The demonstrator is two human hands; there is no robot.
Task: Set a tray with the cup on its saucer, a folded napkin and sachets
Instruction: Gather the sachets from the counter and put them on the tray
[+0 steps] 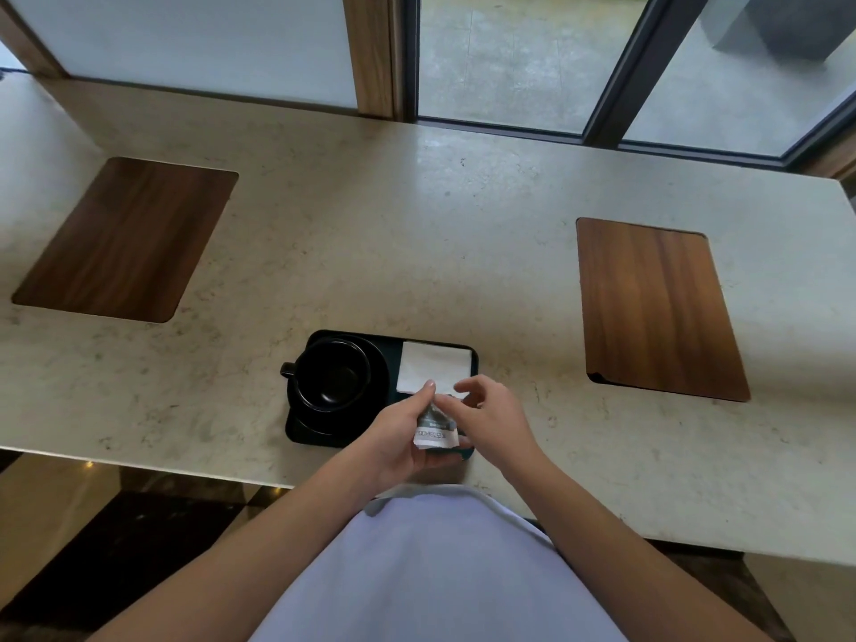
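Observation:
A black tray (pixel 391 341) lies near the front edge of the stone counter. On its left half a black cup (pixel 331 375) stands upright on a black saucer (pixel 319 421), handle pointing left. A white folded napkin (pixel 433 366) lies flat on the tray's far right part. My left hand (pixel 400 437) holds white and grey sachets (pixel 435 430) above the tray's near right corner. My right hand (pixel 491 414) pinches the top of the sachets with thumb and fingertips. How many sachets there are I cannot tell.
The pale stone counter (pixel 417 234) has two inset wooden panels, one at the left (pixel 125 238) and one at the right (pixel 657 308). Glass windows with dark frames (pixel 616 71) run along the back. The counter's front edge is just below the tray.

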